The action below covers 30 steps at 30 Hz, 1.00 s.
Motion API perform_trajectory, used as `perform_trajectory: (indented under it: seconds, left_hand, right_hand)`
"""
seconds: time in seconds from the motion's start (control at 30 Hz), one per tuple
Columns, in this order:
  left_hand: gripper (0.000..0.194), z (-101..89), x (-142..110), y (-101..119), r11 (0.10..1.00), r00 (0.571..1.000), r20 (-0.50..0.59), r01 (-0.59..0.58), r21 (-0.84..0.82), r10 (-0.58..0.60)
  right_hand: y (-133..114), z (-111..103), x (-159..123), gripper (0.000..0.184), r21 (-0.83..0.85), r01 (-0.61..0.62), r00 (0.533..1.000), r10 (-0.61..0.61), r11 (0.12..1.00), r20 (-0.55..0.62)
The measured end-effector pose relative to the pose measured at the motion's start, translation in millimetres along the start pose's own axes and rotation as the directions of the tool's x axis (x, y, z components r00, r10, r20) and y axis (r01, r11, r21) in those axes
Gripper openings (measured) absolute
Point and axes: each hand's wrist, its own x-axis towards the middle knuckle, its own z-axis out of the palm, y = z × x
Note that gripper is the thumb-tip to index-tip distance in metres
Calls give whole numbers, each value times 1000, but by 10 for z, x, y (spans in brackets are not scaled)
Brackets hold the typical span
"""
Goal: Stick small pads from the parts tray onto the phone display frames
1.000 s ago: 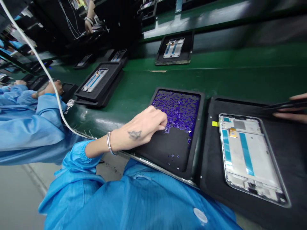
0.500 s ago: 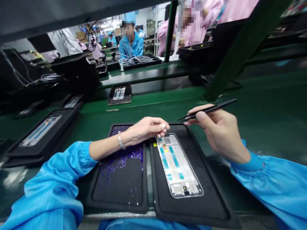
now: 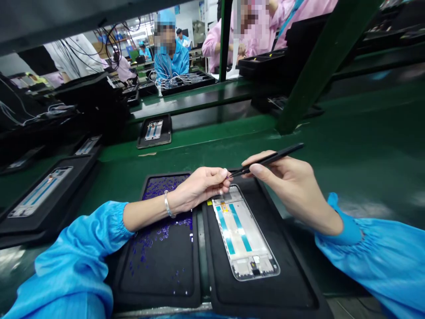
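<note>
My right hand (image 3: pixel 282 177) is closed around black tweezers (image 3: pixel 279 154), their tips pointing left. Those tips meet the fingertips of my left hand (image 3: pixel 202 184), where thumb and finger pinch a tiny purplish piece (image 3: pixel 228 177), too small to make out well. Below both hands, a phone frame (image 3: pixel 245 239) with blue-green strips lies on a black foam tray (image 3: pixel 292 274). The left hand covers part of its upper end. Under my left forearm sits another black tray (image 3: pixel 159 270), scattered with many tiny purple-edged pieces (image 3: pixel 162 232).
Stacked black trays (image 3: pixel 40 217) with a phone frame (image 3: pixel 41 190) stand at the left. Farther back is one more tray (image 3: pixel 141 144) with a frame. A green post (image 3: pixel 328 66) slants up at the right. People in blue and pink work beyond the bench.
My view swung from the left to straight ahead. My left hand moved from the tray of purple pieces to above the phone frame, and the tweezers came left to its fingertips.
</note>
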Motion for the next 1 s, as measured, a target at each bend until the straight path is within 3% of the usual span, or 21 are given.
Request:
perform_trajectory:
  seconds: [0.47,0.73,1.0]
  left_hand:
    - [33,28,-10,-16,1000,1000,5,-18,-1,18]
    - [34,-8,-1,8,994,999,14,42,101,-44]
    - [34,-47,21,-43,990,996,28,86,108,-89]
  right_hand:
    - [28,9,8,24,35,4,1000,-4,999,-8]
    - [97,-2,126,30,350,-295,956,274,889,108]
    - [146,-27,158,37,339,-354,932,300,871,203]
